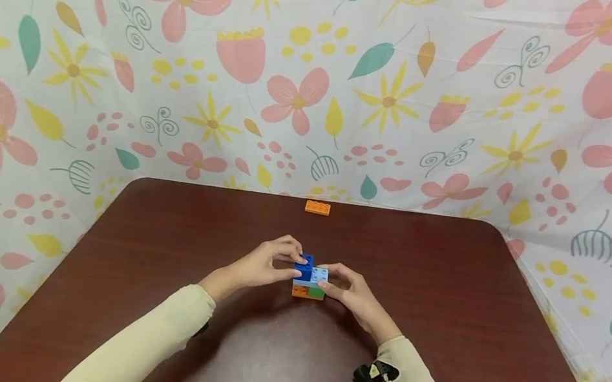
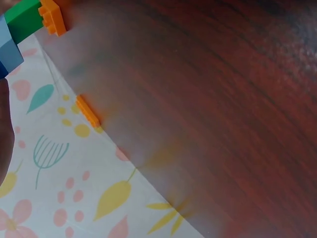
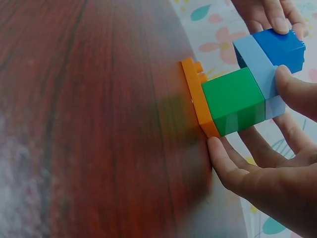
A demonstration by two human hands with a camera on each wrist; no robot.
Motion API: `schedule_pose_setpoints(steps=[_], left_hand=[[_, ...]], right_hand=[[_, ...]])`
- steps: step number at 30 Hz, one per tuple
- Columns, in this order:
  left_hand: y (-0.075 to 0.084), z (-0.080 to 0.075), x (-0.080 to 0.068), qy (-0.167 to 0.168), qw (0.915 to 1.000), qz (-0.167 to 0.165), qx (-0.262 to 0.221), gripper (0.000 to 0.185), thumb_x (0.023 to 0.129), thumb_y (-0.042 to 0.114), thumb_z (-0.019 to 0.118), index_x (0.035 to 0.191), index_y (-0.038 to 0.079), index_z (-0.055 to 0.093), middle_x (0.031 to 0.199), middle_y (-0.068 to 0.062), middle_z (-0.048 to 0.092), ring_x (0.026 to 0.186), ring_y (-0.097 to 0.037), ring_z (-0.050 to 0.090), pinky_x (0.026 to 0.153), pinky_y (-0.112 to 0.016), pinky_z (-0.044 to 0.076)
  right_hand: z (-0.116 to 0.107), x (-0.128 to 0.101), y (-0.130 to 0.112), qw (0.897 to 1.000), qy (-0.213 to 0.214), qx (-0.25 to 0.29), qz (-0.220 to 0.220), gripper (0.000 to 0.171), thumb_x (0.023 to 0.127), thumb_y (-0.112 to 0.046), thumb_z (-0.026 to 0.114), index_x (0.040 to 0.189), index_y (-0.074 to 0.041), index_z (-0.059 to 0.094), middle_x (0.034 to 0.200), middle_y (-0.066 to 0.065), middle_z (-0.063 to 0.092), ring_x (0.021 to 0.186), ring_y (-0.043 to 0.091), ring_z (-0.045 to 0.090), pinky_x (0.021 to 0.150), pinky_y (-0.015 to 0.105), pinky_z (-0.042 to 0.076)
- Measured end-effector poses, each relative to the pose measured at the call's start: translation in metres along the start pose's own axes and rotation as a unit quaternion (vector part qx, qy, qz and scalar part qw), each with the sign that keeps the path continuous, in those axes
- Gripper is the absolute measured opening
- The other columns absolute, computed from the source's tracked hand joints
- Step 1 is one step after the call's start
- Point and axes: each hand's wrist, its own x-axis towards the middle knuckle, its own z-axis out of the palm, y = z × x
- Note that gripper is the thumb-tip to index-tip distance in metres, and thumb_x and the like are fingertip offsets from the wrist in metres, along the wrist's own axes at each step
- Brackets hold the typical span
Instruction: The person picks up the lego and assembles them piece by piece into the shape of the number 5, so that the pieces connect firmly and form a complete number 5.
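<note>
A small stack of toy building bricks stands on the table in front of me. Its base is a flat orange brick point(image 1: 299, 292), with a green brick point(image 3: 234, 101) on one end. Across the green one lies a light blue brick point(image 3: 260, 67), overhanging the base's other end. A dark blue brick point(image 3: 281, 47) sits on the overhanging part. My left hand point(image 1: 265, 265) pinches the dark blue brick between thumb and fingers. From the other side my right hand point(image 1: 355, 294) grips the stack, thumb on the light blue brick and one fingertip at the base's corner.
Another flat orange brick point(image 1: 318, 208) lies by the far edge of the dark brown table point(image 1: 190, 220). Behind the table hangs a white cloth point(image 1: 326, 44) with flowers and leaves on it. A black wrist camera point(image 1: 368, 377) is strapped at the right sleeve.
</note>
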Motion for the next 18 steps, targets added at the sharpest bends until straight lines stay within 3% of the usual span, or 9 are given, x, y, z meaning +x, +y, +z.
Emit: schedule_pose_setpoints(steps=[4,12,18], left_hand=[[-0.008,0.000,0.001,-0.005,1.0000,-0.006,-0.005,0.015,0.086,-0.003,0.068,0.101,-0.002,0.067,0.115,-0.016,0.052,0.105,-0.030,0.054,0.091,-0.048,0.050],[0.000,-0.004,0.004,-0.023,0.9993,-0.016,0.023,0.012,0.087,0.000,0.069,0.098,0.003,0.068,0.111,-0.008,0.052,0.103,-0.025,0.053,0.089,-0.046,0.051],[-0.001,-0.003,0.003,-0.023,0.9993,-0.018,0.024,0.013,0.087,0.001,0.068,0.101,0.003,0.068,0.112,-0.009,0.051,0.104,-0.026,0.054,0.090,-0.049,0.050]], right_hand=[[0.001,-0.001,-0.004,1.000,0.000,0.004,0.004,0.039,0.095,-0.019,0.062,0.131,-0.005,0.054,0.128,0.017,0.054,0.105,0.025,0.058,0.092,0.051,0.048],[0.006,-0.013,-0.030,1.000,-0.008,-0.004,0.000,0.037,0.096,-0.014,0.060,0.130,-0.001,0.053,0.128,0.021,0.053,0.106,0.026,0.058,0.093,0.053,0.046],[0.003,-0.007,-0.015,1.000,-0.008,0.008,0.003,0.039,0.096,-0.017,0.061,0.131,-0.003,0.052,0.129,0.018,0.053,0.106,0.026,0.057,0.092,0.050,0.047]])
